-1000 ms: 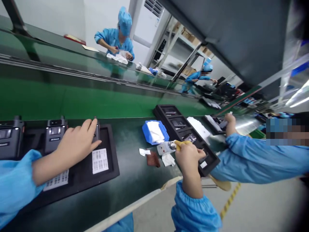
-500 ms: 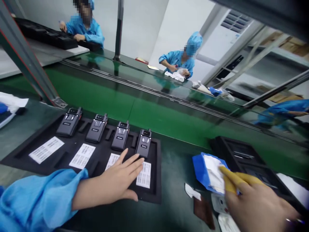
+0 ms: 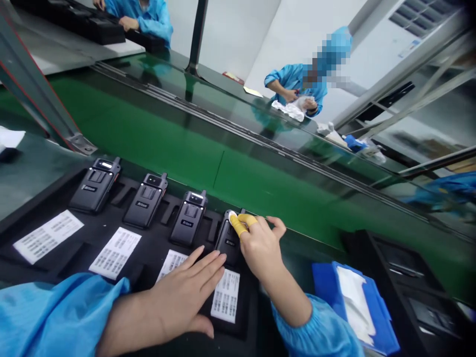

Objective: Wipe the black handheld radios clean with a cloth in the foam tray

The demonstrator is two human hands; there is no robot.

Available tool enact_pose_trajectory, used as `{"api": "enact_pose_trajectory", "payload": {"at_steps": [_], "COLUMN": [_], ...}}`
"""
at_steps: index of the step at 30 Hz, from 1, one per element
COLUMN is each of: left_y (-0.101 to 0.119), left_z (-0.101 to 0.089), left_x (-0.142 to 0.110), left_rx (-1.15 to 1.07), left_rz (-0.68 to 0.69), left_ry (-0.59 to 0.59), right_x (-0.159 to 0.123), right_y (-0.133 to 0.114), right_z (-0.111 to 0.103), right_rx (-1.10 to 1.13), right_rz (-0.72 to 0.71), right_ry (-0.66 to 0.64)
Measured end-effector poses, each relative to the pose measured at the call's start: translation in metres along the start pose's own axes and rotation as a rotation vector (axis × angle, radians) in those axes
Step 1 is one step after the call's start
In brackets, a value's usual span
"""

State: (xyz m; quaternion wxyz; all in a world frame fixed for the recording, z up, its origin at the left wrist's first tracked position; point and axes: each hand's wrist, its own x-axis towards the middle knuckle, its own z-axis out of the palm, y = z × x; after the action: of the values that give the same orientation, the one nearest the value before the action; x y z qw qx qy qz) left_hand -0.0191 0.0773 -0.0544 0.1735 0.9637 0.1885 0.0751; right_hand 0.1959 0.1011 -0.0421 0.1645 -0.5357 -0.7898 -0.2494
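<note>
Several dark grey handheld radios (image 3: pixel 187 224) marked "Riton" lie in a row in a black foam tray (image 3: pixel 246 317). White barcode label sheets (image 3: pixel 116 252) lie below them. My left hand (image 3: pixel 178 302) rests flat with fingers stretched out, its fingertips at the lower end of the rightmost radio (image 3: pixel 227 244). Over that radio's top is my right hand (image 3: pixel 260 243), with yellow covers on two fingers. Those fingers press a small white wipe (image 3: pixel 232 216) against the radio's camera end; most of the wipe is hidden.
On the right stands a blue box (image 3: pixel 385 325) with white wipes (image 3: pixel 355 302) in it. Beside it is another black tray (image 3: pixel 405 248) with dark devices. A green conveyor belt (image 3: pixel 238 168) runs behind my tray. Two co-workers in blue (image 3: pixel 297 82) sit across it.
My right hand has moved left from the blue box to the rightmost radio, now with a white wipe under its fingers. My left hand stays flat by the same radio. The view has shifted.
</note>
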Motion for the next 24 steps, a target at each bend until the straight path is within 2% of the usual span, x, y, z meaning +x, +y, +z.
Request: {"api": "enact_pose_trajectory", "payload": {"at_steps": [7,13,19,24], "left_y": [0.0,0.001,0.001,0.002], "left_z": [0.007,0.006,0.006,0.006], "left_x": [0.002,0.004,0.003,0.005], "left_rx": [-0.093,-0.11,-0.13,-0.124], "left_rz": [-0.037,-0.089,-0.094,-0.106], "left_ry": [-0.033,-0.1,-0.108,-0.135], "right_x": [-0.011,0.001,-0.004,0.001], "right_y": [0.007,-0.002,0.001,-0.007], "right_z": [-0.002,0.002,-0.001,0.002], "right_rx": [-0.051,-0.025,-0.094,-0.053], "right_rz": [0.042,-0.012,0.093,0.045], "right_ry": [-0.024,0.014,-0.006,0.033]}}
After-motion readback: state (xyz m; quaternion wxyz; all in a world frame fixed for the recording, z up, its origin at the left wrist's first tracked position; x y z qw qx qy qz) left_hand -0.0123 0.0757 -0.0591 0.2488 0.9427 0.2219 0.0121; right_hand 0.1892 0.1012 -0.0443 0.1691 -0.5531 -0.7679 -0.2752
